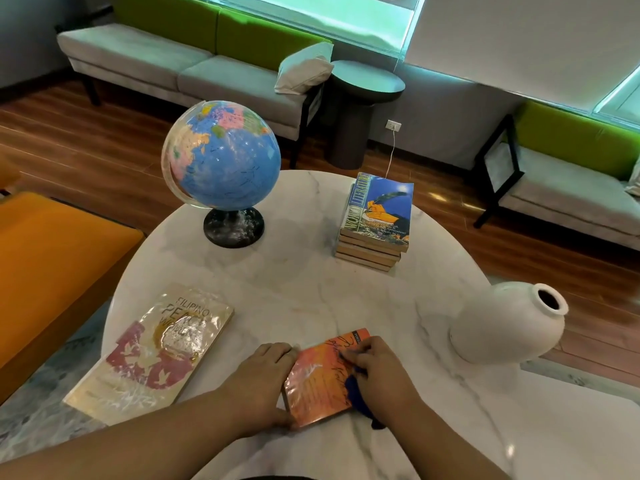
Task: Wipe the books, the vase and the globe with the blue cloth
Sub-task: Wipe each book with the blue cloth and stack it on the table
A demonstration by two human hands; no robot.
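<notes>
A small orange book [317, 379] lies flat near the front of the round marble table [304, 292]. My left hand [263, 379] grips the book's left edge, with the thumb at the book's front corner. My right hand [379, 370] holds the blue cloth [358, 393] bunched under its fingers and presses it on the orange cover. A larger cream and red book [156, 351] lies at the front left. A blue globe [221, 157] on a black base stands at the back left. A stack of several books [377, 220] sits at the back right. A white vase [509, 323] stands at the right.
An orange seat [45, 268] is close on the left. Grey and green sofas [173, 64] line the far wall, with a dark round side table [363, 81] between them. A white cable [391, 157] runs from a wall socket down behind the book stack.
</notes>
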